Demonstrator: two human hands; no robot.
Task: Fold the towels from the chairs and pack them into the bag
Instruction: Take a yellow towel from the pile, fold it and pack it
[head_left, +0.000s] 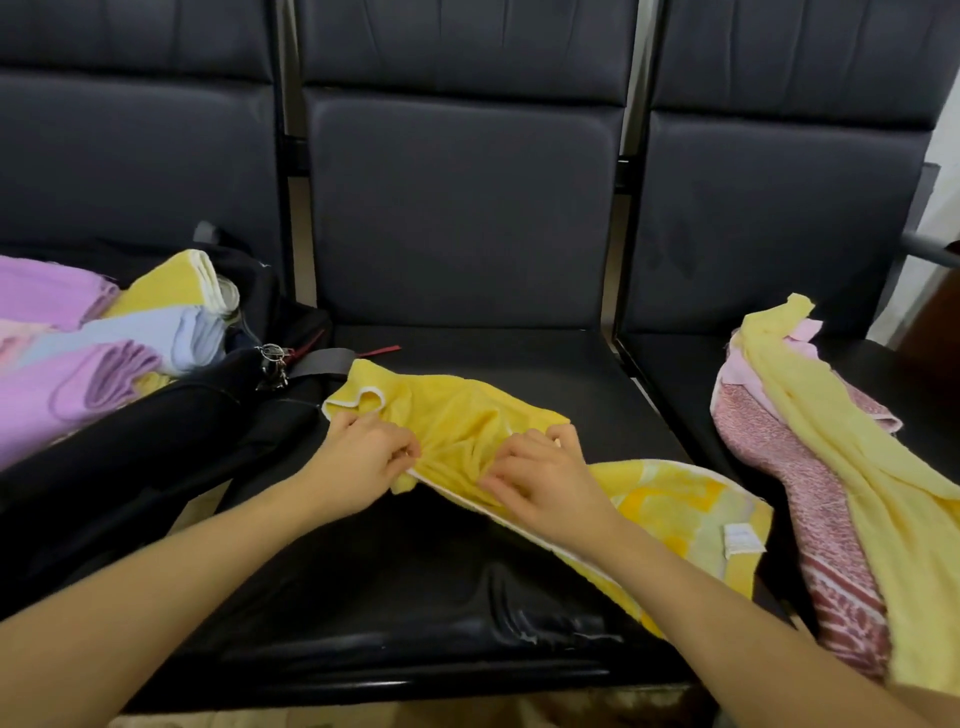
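**Asker:** While you have that towel bunched up on the middle seat, what makes this fold come out well?

**Me:** From my head camera, both my hands are pinching the yellow towel (467, 415) along its near edge. My left hand (363, 457) has its grip closed on the cloth near the white-trimmed corner, and my right hand (545, 483) is clamped on the hem just beside it. I judge the step in hand is finding the edge and spreading the towel flat. To do it well I should work my hands apart along the hem until each holds a corner, pull the cloth taut, and only then lay one half over the other. Folding it while crumpled would trap the wrinkles.

**Asker:** Where does it lie, and how does it look?

**Me:** It lies on the middle chair seat (441, 597), crumpled, with its right end trailing toward the seat's right edge. It is bright yellow terry with a white border, a paler printed patch and a small white label near that end.

**Asker:** And the rest?

**Me:** The dark bag (130, 415) on the left seat already holds folded towels (104, 332) in purple, blue and yellow. Unfolded towels (831, 467), pale yellow, pink and patterned red, wait on the right seat.
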